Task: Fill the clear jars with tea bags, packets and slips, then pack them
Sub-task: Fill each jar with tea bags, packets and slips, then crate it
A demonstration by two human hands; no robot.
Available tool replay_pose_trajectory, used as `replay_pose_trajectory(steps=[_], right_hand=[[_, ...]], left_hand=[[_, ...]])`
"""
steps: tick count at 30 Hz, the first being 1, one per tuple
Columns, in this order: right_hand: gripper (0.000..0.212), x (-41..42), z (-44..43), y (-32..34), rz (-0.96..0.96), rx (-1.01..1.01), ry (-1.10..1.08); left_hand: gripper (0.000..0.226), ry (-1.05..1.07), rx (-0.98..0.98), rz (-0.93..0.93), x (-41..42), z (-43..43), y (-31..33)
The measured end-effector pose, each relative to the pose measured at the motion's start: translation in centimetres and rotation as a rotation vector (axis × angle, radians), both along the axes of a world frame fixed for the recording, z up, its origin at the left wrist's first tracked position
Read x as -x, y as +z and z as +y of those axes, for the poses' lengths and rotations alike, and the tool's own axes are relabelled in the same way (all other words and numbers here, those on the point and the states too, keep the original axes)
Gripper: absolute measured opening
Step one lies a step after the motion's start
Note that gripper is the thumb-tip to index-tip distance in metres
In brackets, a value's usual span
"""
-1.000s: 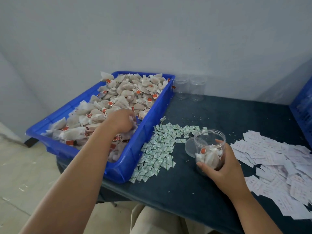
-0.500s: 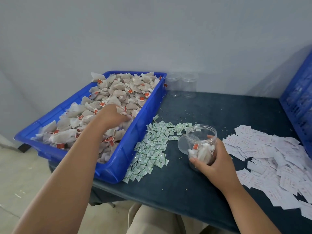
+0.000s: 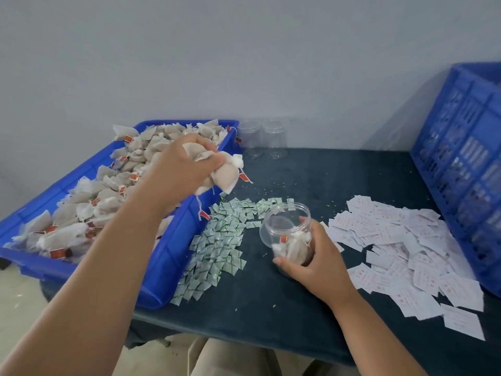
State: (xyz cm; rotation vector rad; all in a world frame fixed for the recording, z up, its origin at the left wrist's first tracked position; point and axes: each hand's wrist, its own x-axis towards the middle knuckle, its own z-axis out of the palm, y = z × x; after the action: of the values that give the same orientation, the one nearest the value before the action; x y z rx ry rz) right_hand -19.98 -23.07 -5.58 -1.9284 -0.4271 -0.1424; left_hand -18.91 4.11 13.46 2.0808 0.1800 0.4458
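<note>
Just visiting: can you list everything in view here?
tray: one, blue, left on the table
tea bags: many, whitish with red tags, heaped in the tray; some in the held jar
jar: one, clear, tilted, in the right hand
empty jars: two, clear, by the wall
packets: many, white-green, beside the tray
slips: many, white with red print, right of the jar
crate: one, blue, far right
table: one, dark top
left hand: grips a handful of tea bags over the tray's rim
right hand: holds the jar
</note>
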Motion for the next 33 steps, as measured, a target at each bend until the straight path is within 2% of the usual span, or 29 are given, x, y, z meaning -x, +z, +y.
replay_pose_trajectory(steps=[5, 11, 13, 16, 20, 24, 27, 30, 33], right_hand=[[0.083, 0.2, 0.0, 0.2, -0.033, 0.027, 0.023], [0.078, 0.2, 0.0, 0.2, -0.071, -0.014, 0.013], [0.080, 0.2, 0.0, 0.1, -0.066, -0.010, 0.006], [0.078, 0.1, 0.0, 0.1, -0.074, -0.010, -0.005], [0.078, 0.1, -0.1, 0.1, -0.073, -0.037, -0.019], [0.081, 0.2, -0.1, 0.3, -0.071, -0.051, -0.026], [0.078, 0.3, 0.0, 0.3, -0.062, -0.065, -0.021], [0.077, 0.3, 0.1, 0.3, -0.053, -0.053, -0.004], [0.078, 0.2, 0.1, 0.4, -0.069, -0.040, -0.008]], left_hand=[[0.020, -0.263, -0.076, 0.085, 0.1, -6.1, -1.8], [0.028, -0.376, -0.403, 0.277, -0.3, -9.7, -4.5], [0.022, -0.396, -0.399, 0.319, -0.5, -9.4, -4.2], [0.018, -0.429, -0.291, 0.392, -0.5, -8.3, -3.4], [0.029, -0.395, -0.302, 0.315, -0.5, -7.4, -2.6], [0.024, -0.331, -0.286, 0.199, -0.8, -8.3, -2.7], [0.032, -0.324, -0.502, 0.236, -1.0, -9.7, -3.3], [0.030, -0.366, -0.707, 0.330, -1.2, -10.8, -3.6], [0.023, -0.487, -0.672, 0.392, -1.4, -10.2, -3.1]])
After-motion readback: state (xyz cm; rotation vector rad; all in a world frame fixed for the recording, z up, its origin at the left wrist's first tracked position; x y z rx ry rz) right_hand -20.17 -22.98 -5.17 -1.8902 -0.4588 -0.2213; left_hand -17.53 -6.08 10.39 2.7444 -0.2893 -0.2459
